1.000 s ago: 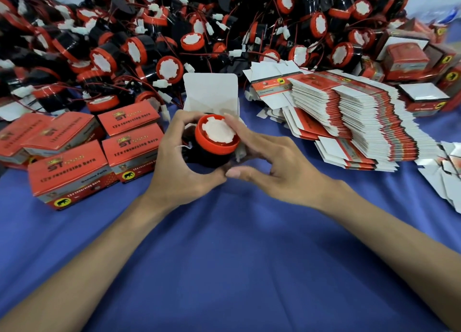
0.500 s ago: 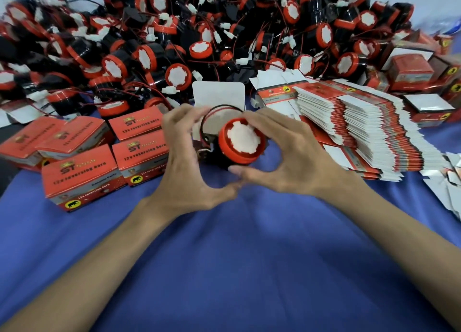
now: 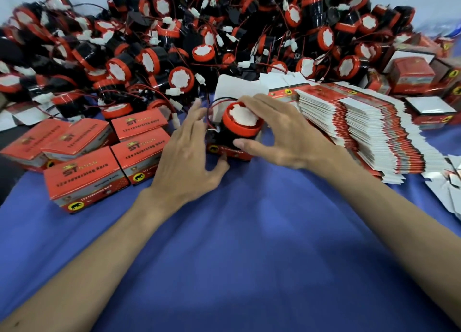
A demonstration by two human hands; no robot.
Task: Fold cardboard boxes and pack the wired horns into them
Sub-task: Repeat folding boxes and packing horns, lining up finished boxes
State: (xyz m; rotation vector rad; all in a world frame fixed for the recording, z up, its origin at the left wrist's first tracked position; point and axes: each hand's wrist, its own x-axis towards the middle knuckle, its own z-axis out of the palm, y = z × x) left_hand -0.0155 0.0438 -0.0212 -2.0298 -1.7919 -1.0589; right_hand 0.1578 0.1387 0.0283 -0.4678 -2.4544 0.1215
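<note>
head view: red-capped horn (image 3: 240,121) partway inside open cardboard box (image 3: 230,153)

Horn (image 3: 240,122) now partly inside box (image 3: 230,152)

Bright, even overhead light, soft shadows – wide-angle bending at edges, slight motion blur throughout

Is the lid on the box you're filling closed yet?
No, the white lid flap of the box stands open behind the horn gripped by the right hand.
</note>
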